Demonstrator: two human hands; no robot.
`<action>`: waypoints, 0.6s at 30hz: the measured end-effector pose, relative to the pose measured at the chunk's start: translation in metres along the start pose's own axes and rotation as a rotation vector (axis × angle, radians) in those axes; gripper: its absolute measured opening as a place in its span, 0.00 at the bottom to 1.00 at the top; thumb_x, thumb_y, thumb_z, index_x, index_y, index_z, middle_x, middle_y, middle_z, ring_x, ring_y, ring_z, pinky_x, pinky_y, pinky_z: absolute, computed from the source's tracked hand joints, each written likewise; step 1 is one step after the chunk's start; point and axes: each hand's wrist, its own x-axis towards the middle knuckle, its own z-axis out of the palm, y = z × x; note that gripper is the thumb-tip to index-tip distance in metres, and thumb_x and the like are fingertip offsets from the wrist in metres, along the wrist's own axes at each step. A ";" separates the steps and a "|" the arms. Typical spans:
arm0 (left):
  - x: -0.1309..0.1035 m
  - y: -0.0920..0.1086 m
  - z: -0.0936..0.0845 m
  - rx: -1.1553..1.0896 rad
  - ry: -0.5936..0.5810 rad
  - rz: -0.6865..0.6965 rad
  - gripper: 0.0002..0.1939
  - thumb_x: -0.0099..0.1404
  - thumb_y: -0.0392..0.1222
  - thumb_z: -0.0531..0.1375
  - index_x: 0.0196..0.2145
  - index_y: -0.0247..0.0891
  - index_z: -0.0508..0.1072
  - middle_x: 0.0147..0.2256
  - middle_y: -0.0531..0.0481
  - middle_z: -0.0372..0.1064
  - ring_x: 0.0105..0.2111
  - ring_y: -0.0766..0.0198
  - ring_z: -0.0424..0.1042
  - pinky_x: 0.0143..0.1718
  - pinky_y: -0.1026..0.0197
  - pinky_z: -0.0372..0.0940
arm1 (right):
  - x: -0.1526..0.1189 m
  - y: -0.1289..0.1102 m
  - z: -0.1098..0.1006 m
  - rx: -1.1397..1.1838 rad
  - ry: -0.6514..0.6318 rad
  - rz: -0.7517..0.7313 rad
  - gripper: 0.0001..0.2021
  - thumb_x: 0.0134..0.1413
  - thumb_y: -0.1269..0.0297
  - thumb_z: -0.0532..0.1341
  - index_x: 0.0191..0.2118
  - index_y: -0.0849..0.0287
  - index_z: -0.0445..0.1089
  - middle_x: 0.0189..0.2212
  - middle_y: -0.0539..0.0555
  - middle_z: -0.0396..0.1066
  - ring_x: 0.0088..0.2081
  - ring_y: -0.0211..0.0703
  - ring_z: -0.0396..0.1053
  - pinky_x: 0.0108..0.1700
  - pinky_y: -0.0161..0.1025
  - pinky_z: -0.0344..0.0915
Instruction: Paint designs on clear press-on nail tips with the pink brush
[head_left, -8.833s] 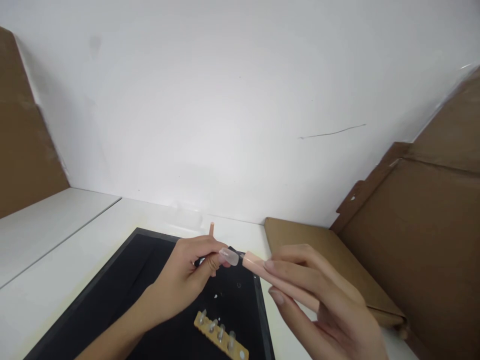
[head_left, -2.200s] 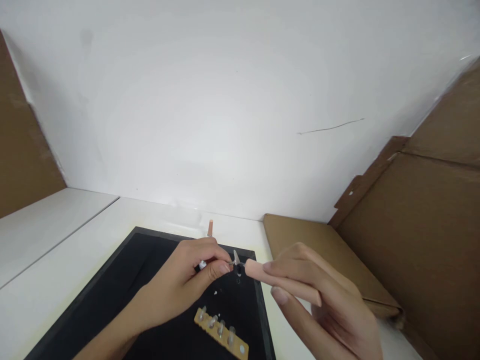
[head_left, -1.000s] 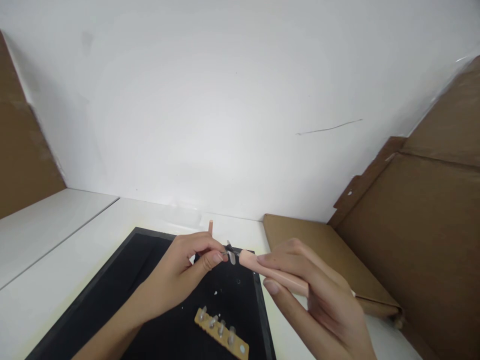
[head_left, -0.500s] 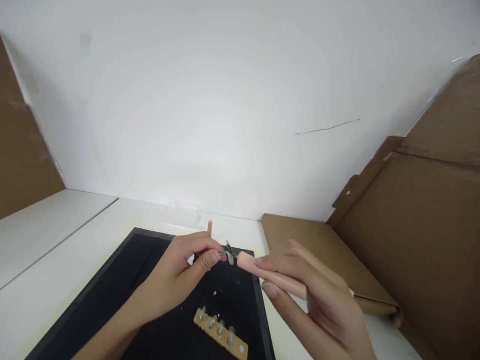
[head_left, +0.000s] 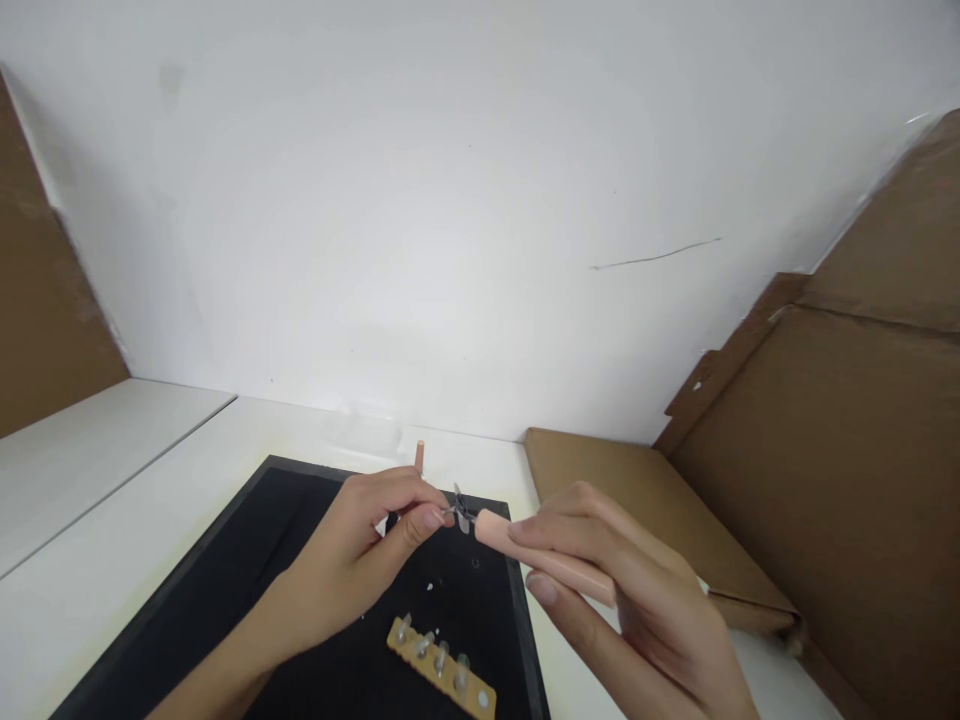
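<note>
My right hand (head_left: pixel 630 590) is closed round a pink cylindrical handle (head_left: pixel 547 560), which points up and left. From its tip a thin dark metal part reaches a small propeller-like piece (head_left: pixel 462 510) with pale, clear-looking blades. On the other side of that piece, my left hand (head_left: pixel 390 525) pinches a thin metal bit between thumb and forefinger. The two hands do not touch each other. Below them on a black mat (head_left: pixel 322 610) lies a tan strip (head_left: pixel 442 668) with several small clear pegs standing in it.
Behind my left hand a short pink stick (head_left: pixel 420 456) stands up, near a clear plastic tray (head_left: pixel 365 436). Brown cardboard (head_left: pixel 637 490) lies at the right, with cardboard walls at both sides. A white wall (head_left: pixel 420 220) rises behind. Small white specks dot the mat.
The propeller-like piece has turned slightly and sits a touch lower. The pink handle's rear end has dipped a little. Both hands hold nearly the same place.
</note>
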 end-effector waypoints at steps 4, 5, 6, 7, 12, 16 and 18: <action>0.000 0.000 0.001 0.012 -0.004 0.009 0.14 0.70 0.40 0.53 0.28 0.36 0.73 0.24 0.52 0.69 0.24 0.67 0.64 0.27 0.66 0.57 | 0.000 0.001 0.000 0.012 -0.012 0.006 0.17 0.55 0.78 0.56 0.47 0.54 0.69 0.29 0.52 0.70 0.30 0.41 0.68 0.28 0.37 0.65; 0.000 0.000 0.001 0.014 -0.004 0.010 0.14 0.70 0.40 0.53 0.29 0.36 0.72 0.24 0.53 0.69 0.24 0.68 0.64 0.27 0.66 0.57 | 0.000 0.001 0.000 0.015 -0.015 0.002 0.17 0.55 0.79 0.56 0.47 0.54 0.69 0.29 0.52 0.70 0.30 0.41 0.68 0.28 0.37 0.65; 0.000 -0.001 0.001 0.016 -0.004 0.009 0.14 0.70 0.40 0.53 0.29 0.36 0.72 0.24 0.53 0.68 0.24 0.68 0.64 0.28 0.66 0.57 | -0.001 0.002 0.000 0.019 -0.018 -0.006 0.17 0.55 0.79 0.56 0.48 0.54 0.69 0.29 0.52 0.70 0.30 0.41 0.68 0.28 0.37 0.65; 0.000 -0.001 0.001 0.018 -0.004 0.011 0.14 0.70 0.40 0.53 0.29 0.36 0.72 0.24 0.53 0.68 0.24 0.67 0.64 0.28 0.66 0.57 | -0.001 0.002 0.000 0.022 -0.019 -0.014 0.18 0.55 0.79 0.56 0.48 0.54 0.69 0.30 0.52 0.71 0.30 0.41 0.68 0.28 0.37 0.65; 0.001 -0.001 0.001 0.032 -0.003 0.028 0.13 0.70 0.39 0.53 0.29 0.35 0.72 0.24 0.52 0.68 0.24 0.67 0.64 0.28 0.66 0.57 | -0.001 0.002 0.000 -0.009 -0.019 -0.012 0.18 0.55 0.79 0.56 0.49 0.54 0.68 0.31 0.51 0.72 0.31 0.39 0.68 0.29 0.36 0.65; 0.000 -0.001 0.001 0.031 -0.004 0.045 0.13 0.70 0.38 0.53 0.29 0.35 0.72 0.24 0.52 0.68 0.25 0.68 0.65 0.28 0.67 0.57 | 0.000 0.002 0.000 -0.019 0.000 -0.026 0.17 0.55 0.79 0.57 0.48 0.54 0.68 0.31 0.50 0.72 0.31 0.38 0.67 0.30 0.35 0.65; 0.000 -0.001 0.002 0.036 -0.004 0.045 0.13 0.70 0.38 0.53 0.29 0.35 0.72 0.24 0.52 0.68 0.25 0.68 0.65 0.28 0.67 0.57 | 0.000 0.002 0.000 -0.037 0.013 -0.031 0.16 0.55 0.79 0.57 0.47 0.53 0.68 0.31 0.50 0.72 0.31 0.37 0.67 0.30 0.34 0.64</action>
